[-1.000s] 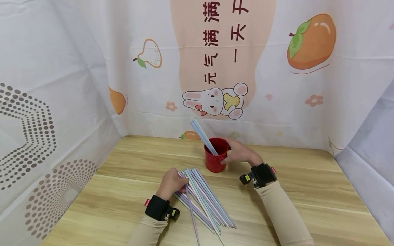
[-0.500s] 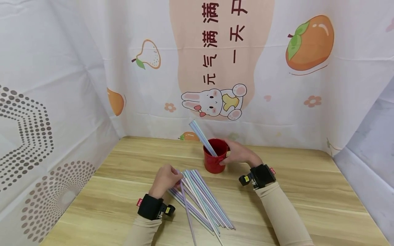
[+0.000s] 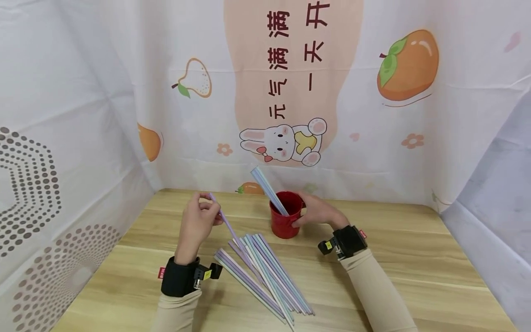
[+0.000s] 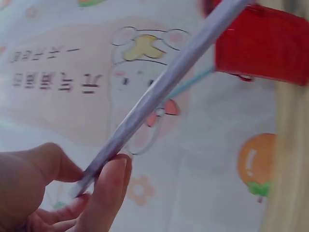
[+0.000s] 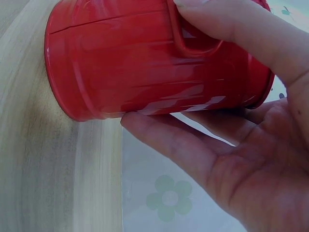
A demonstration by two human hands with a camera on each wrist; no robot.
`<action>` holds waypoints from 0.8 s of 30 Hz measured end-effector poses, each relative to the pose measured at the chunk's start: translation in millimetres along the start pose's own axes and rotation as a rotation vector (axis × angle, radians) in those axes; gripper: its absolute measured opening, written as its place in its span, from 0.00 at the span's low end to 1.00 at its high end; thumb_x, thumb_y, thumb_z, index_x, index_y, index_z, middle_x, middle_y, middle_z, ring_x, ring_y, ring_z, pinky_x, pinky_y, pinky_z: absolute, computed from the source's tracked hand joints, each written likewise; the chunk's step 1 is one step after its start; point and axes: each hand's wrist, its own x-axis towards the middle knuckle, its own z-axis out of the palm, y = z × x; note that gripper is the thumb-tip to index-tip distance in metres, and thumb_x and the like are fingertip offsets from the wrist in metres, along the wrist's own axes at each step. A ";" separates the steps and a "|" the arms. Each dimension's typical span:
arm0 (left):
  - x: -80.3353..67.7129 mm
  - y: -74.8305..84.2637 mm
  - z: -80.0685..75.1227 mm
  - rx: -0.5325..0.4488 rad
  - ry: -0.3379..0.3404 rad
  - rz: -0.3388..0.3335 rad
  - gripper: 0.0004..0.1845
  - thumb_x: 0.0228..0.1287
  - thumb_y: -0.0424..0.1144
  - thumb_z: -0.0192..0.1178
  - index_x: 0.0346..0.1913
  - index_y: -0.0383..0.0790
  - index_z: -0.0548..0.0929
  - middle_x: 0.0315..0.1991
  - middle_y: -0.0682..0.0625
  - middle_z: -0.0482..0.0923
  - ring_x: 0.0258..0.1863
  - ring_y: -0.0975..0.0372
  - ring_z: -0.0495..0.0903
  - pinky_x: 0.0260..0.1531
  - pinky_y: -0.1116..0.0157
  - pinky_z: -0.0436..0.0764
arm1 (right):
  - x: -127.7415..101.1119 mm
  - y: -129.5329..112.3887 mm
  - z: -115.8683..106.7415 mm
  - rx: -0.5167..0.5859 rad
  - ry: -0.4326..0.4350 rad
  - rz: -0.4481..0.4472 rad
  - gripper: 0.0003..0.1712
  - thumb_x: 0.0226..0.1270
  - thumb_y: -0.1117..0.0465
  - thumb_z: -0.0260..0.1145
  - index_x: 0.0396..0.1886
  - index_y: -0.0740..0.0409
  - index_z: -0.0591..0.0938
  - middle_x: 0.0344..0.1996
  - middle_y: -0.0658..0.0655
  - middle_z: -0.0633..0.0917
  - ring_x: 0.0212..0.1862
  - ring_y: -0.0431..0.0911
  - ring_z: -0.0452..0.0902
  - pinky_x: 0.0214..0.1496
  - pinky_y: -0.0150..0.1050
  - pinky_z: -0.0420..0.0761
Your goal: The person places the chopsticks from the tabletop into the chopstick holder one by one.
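My left hand pinches a lavender straw near its upper end, between thumb and fingers. Slanting down to the right, this straw's lower part lies over loose pastel straws fanned out on the table. In the left wrist view the held straw runs up past the red mug. My right hand holds the mug from its right side, thumb by the handle and fingers along the far wall. Several bluish straws lean leftward out of the upright mug.
The wooden table reaches back to a white printed curtain. A smaller bunch of straws lies left of the main fan. Dark camera bands sit on both wrists.
My left hand has moved left and away from me, lifting the lavender straw's upper end off the pile. The right hand stays on the mug. The head view has shifted slightly.
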 end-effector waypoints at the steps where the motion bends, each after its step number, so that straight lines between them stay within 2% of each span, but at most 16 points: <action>1: 0.3 3.9 -1.0 -0.027 0.012 0.015 0.14 0.74 0.32 0.51 0.58 0.33 0.69 0.34 0.38 0.86 0.24 0.64 0.87 0.30 0.69 0.89 | -0.1 0.1 0.3 0.002 0.000 -0.001 0.52 0.48 0.61 0.83 0.73 0.58 0.68 0.65 0.59 0.80 0.65 0.56 0.75 0.69 0.58 0.78; 4: 0.7 14.7 -2.3 -0.108 0.050 0.069 0.13 0.77 0.32 0.49 0.59 0.35 0.65 0.35 0.40 0.83 0.26 0.65 0.87 0.31 0.67 0.90 | -0.5 0.3 1.3 -0.002 0.003 0.006 0.52 0.49 0.61 0.83 0.74 0.57 0.68 0.66 0.58 0.80 0.66 0.55 0.75 0.68 0.56 0.79; 8: 3.5 23.4 1.3 -0.201 0.136 0.177 0.16 0.80 0.34 0.47 0.63 0.32 0.62 0.38 0.39 0.78 0.29 0.67 0.86 0.32 0.66 0.90 | -1.3 0.4 3.5 -0.019 0.005 0.008 0.52 0.49 0.60 0.83 0.74 0.57 0.68 0.66 0.58 0.80 0.66 0.56 0.75 0.68 0.55 0.80; 10: 5.8 25.0 5.6 -0.244 0.188 0.229 0.18 0.81 0.36 0.47 0.64 0.30 0.61 0.40 0.39 0.77 0.30 0.69 0.86 0.33 0.67 0.90 | -1.3 0.5 4.8 -0.014 0.005 -0.004 0.52 0.50 0.60 0.83 0.74 0.56 0.68 0.66 0.58 0.80 0.67 0.56 0.74 0.68 0.56 0.79; 15: 16.7 26.2 21.6 -0.342 0.319 0.336 0.15 0.81 0.37 0.48 0.62 0.33 0.63 0.40 0.42 0.76 0.31 0.68 0.87 0.33 0.68 0.89 | -1.7 0.9 7.2 0.002 -0.004 -0.050 0.50 0.50 0.63 0.83 0.73 0.57 0.69 0.66 0.58 0.80 0.67 0.56 0.74 0.68 0.57 0.79; 18: 25.2 28.6 30.9 -0.338 0.347 0.366 0.15 0.81 0.36 0.48 0.62 0.33 0.63 0.41 0.40 0.76 0.32 0.65 0.87 0.33 0.69 0.89 | -2.4 0.9 6.8 -0.007 0.004 -0.046 0.50 0.50 0.62 0.83 0.73 0.57 0.69 0.66 0.58 0.80 0.67 0.55 0.74 0.68 0.56 0.80; 24: 41.3 31.9 47.3 -0.261 0.321 0.409 0.17 0.82 0.36 0.47 0.64 0.28 0.62 0.45 0.32 0.78 0.38 0.47 0.89 0.35 0.70 0.89 | -3.0 -0.4 3.7 -0.020 0.017 -0.008 0.52 0.50 0.61 0.83 0.75 0.58 0.67 0.66 0.59 0.80 0.66 0.56 0.75 0.67 0.55 0.81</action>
